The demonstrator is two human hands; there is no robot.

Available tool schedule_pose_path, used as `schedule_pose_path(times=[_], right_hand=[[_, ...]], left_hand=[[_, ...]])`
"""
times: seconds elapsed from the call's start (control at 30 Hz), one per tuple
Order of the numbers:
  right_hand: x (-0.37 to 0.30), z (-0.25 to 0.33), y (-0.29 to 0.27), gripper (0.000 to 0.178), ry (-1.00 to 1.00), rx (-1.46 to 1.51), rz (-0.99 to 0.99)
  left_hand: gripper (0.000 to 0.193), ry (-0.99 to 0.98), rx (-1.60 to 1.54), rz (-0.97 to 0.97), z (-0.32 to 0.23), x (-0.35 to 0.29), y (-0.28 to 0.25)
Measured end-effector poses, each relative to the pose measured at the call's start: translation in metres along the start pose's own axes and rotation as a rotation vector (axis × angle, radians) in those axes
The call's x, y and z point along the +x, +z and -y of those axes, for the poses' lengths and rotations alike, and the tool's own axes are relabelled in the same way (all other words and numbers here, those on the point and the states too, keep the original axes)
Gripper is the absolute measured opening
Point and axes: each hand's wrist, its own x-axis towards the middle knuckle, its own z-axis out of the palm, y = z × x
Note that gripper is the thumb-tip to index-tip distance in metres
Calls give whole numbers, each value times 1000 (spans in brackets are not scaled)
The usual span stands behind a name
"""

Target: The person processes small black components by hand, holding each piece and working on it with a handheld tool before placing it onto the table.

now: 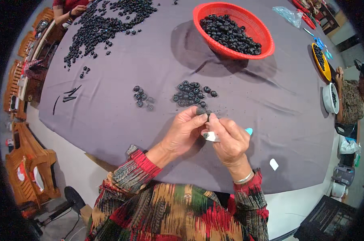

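My left hand [180,130] is closed, its fingertips pinching a small black part [208,115]; one of those fingertips is dark. Pressed up to the same part are the fingers of my right hand [230,140], also closed. A tool with a light-blue end [249,131] sticks out behind that hand; its working end is hidden. Something white [211,136] with dark smudges shows below the right fingers. Just beyond my hands lies a pile of round black parts with holes [190,94]. Left of it sits a smaller group of them [139,96].
A red plastic basket [266,50] full of black parts stands at the far right. Many more [97,32] spread over the far left cloth. Thin black strips [71,94] and a white scrap [274,164] lie nearby. A yellow tray [327,74] and a white bowl [326,100] line the right edge, near other people.
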Motion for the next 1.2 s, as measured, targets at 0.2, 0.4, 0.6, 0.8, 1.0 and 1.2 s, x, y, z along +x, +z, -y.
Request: schedule_pose_path(times=[0.2, 0.4, 0.6, 0.8, 1.0, 1.2], right_hand=[[-3, 3, 5, 35, -6, 2, -71], [-3, 5, -1, 33, -45, -12, -66], [2, 7, -10, 30, 21, -15, -74], [7, 4, -13, 23, 313, 234, 113], [7, 5, -14, 19, 351, 257, 164], [8, 4, -15, 18, 343, 239, 186]], left_hand=[[8, 16, -4, -24, -1, -2, 5], [11, -32, -4, 37, -4, -2, 1], [16, 14, -66, 61, -5, 0, -1], [17, 24, -16, 102, -7, 2, -7], [17, 53, -27, 95, -6, 3, -2], [16, 64, 6, 84, -5, 4, -6]])
